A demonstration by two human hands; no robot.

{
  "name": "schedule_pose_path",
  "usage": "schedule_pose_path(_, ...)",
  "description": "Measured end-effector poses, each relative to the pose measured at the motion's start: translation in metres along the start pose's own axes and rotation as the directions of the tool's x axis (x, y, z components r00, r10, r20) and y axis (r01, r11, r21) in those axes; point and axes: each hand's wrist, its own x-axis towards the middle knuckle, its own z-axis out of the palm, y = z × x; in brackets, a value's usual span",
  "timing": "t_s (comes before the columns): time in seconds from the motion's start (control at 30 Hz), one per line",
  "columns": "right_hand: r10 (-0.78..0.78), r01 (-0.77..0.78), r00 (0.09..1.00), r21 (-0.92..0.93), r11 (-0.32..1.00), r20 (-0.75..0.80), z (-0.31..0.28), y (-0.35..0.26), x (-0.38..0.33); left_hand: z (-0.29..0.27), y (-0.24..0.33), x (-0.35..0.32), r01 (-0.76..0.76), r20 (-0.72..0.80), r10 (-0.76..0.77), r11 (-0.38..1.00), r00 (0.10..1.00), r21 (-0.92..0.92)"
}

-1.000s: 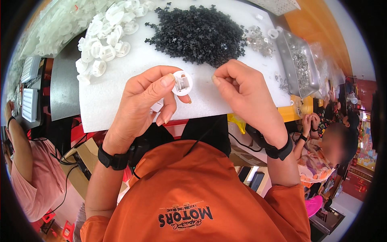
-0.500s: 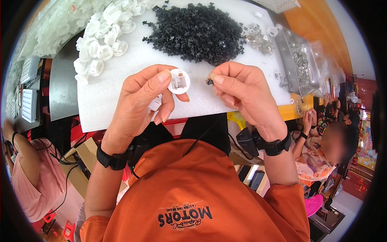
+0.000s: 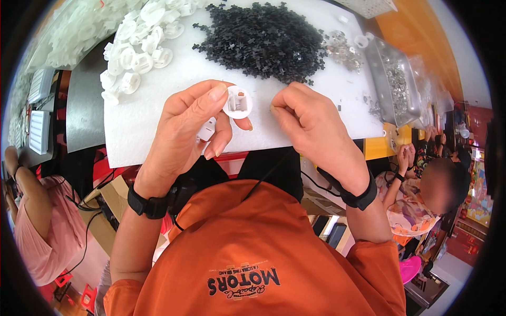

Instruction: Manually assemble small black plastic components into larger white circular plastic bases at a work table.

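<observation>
Between thumb and fingers, my left hand (image 3: 192, 118) grips a round white plastic housing (image 3: 238, 102). Its open square recess faces up, with a small copper-coloured spot and light metal-looking bits inside. A second white plastic piece (image 3: 206, 129) is tucked against the lower fingers of the same hand. Just right of the housing and apart from it, my right hand (image 3: 311, 118) is turned back-up with thumb and fingertips pinched together. Whatever sits in that pinch is hidden by the fingers. Beyond both hands lies a large heap of small black cross-shaped parts (image 3: 261, 42).
Many round white housings (image 3: 141, 62) lie at the far left of the white foam sheet (image 3: 174, 95). Small metal parts (image 3: 345, 50) are scattered at right, beside a metal tray (image 3: 377, 87) of more. Other people sit on both sides, one in a patterned top (image 3: 403, 210).
My right hand has rolled over so its back faces up, and the small dark part seen in its fingertips is now hidden. My left hand keeps the housing nearly in place.
</observation>
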Motion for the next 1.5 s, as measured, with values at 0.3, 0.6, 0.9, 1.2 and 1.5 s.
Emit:
schedule_pose_path(0.3,-0.038,0.038,0.999,-0.169,0.985,0.003,-0.001,-0.009,0.000,-0.005,0.001,-0.001,-0.007,-0.004,0.007,0.997,1.000,-0.080)
schedule_pose_path(0.6,-0.111,0.112,0.994,-0.157,0.981,0.016,-0.007,-0.010,0.004,-0.003,0.002,0.001,-0.014,-0.017,0.012,0.995,1.000,-0.098)
schedule_pose_path(0.9,-0.173,0.169,0.985,0.389,0.906,-0.026,-0.014,-0.037,0.029,-0.004,0.004,0.003,0.008,-0.044,-0.013,0.994,0.999,-0.110)
schedule_pose_path(1.2,-0.325,0.332,0.942,0.361,0.872,-0.082,0.002,-0.029,0.045,-0.002,0.007,0.004,0.070,-0.084,-0.077,0.994,0.994,-0.080)
schedule_pose_path(1.5,-0.526,0.547,0.834,0.128,0.827,-0.168,0.007,-0.020,0.051,-0.006,0.008,0.007,0.122,-0.053,-0.131,0.981,0.990,-0.149)
